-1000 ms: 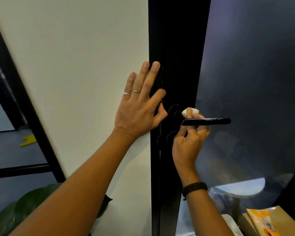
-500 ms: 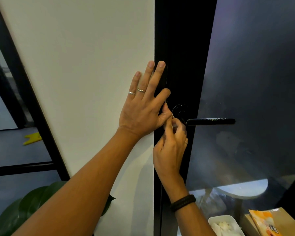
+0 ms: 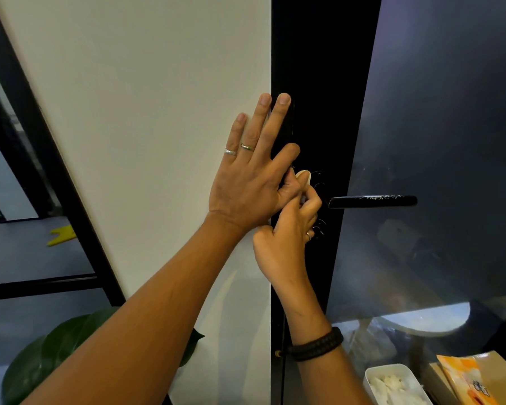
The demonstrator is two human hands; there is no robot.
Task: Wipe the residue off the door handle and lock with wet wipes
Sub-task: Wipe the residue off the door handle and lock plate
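Up against the white wall point(image 3: 143, 112), left hand point(image 3: 246, 188) pressed flat, fingers point(image 3: 263, 124) straight and fanned narrowly, tips reaching onto the black door frame point(image 3: 319, 83), thumb angled toward the lock area. Two rings point(image 3: 240, 149) worn there, on neighbouring fingers. Just below and touching that thumb, right hand point(image 3: 284, 244) curled around a small white wipe point(image 3: 303, 175), pinched between thumb and bent fingers and pushed against the frame at the round rose of the handle. Only a pale lump of the wipe showing above the knuckles; rest hidden in the grip. Black lever handle point(image 3: 373, 201) sticking out level to the right across the dark glass door point(image 3: 450, 141), untouched by either hand, with pale flecks of residue along its top edge. Lock point(image 3: 319, 229) just below the handle base, partly covered by the right knuckles, faint curved glints marking its edge. Ring on a right finger too, and a black braided band point(image 3: 319, 344) around that wrist. Down at the lower right, a white tub point(image 3: 392, 384) holding white scraps, beside a cardboard box point(image 3: 497, 372) with an orange packet point(image 3: 468, 381) lying on it. Green leaf point(image 3: 41, 366) at the lower left, and a yellow piece point(image 3: 62, 235) on the grey floor beyond the black frame bars.
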